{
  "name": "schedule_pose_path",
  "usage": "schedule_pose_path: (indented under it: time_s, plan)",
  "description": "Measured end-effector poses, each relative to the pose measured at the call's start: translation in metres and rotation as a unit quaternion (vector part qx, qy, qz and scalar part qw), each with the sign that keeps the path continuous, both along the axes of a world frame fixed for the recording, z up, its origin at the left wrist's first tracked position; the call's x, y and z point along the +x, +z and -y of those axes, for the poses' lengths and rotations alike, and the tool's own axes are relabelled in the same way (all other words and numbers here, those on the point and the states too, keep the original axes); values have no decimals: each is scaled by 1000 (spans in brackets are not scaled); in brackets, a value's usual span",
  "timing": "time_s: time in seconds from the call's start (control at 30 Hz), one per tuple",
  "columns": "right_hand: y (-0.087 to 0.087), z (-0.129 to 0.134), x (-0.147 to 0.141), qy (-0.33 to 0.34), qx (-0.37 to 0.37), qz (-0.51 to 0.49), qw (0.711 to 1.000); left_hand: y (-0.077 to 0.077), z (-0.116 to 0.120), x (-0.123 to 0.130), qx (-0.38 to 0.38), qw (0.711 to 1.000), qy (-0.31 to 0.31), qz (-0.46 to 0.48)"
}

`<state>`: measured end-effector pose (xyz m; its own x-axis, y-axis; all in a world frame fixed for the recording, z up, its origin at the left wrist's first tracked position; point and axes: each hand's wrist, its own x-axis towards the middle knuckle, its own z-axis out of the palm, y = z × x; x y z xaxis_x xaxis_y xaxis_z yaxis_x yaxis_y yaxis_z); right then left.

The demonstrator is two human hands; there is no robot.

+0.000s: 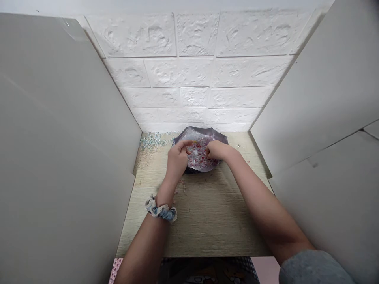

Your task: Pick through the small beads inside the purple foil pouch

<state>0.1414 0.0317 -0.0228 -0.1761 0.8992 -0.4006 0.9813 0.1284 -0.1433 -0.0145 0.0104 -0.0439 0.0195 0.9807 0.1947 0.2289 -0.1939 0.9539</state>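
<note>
The white brick-patterned wall (195, 71) rises beyond my fingers (186, 143), with a pale panel to the left of them (68, 130) and another to the right of them (319, 98). The tabletop (219, 213) spreads beneath and nearer to me than my fingertips. Directly under my fingers sits the dark shallow dish (219, 136), its far rim just past them. My left hand (176, 159) reaches over its left side, index finger and thumb spread with a gap between them; my right hand (219, 150) comes in from the right, fingers curled down, and I cannot tell whether they pinch anything. A scrunchie (161, 212) circles my left wrist, behind those fingers. Between my two hands lie the reddish and clear beads (201, 161); outside the dish, left of my left fingers, pale beads (152, 141) are scattered, and a few pinkish bits (183, 186) lie just nearer to me than that hand. With pieces this tiny, I think it pays to work low inside the rim, touch lightly with fingertips alone, take few at once, and avoid leaning on the edge, which could tip the dish and spill them.
</note>
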Motion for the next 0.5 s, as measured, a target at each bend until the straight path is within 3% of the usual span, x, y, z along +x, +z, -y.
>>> schedule_pose_path:
  time_s: [0.23, 0.5]
  plan:
    - [-15, -4, -2, -3, 23, 29, 999, -2, -2, 0, 3, 1000, 0, 6]
    - [-15, 5, -15, -28, 57, 33, 997, -2, -1, 0, 7, 1000, 10, 7]
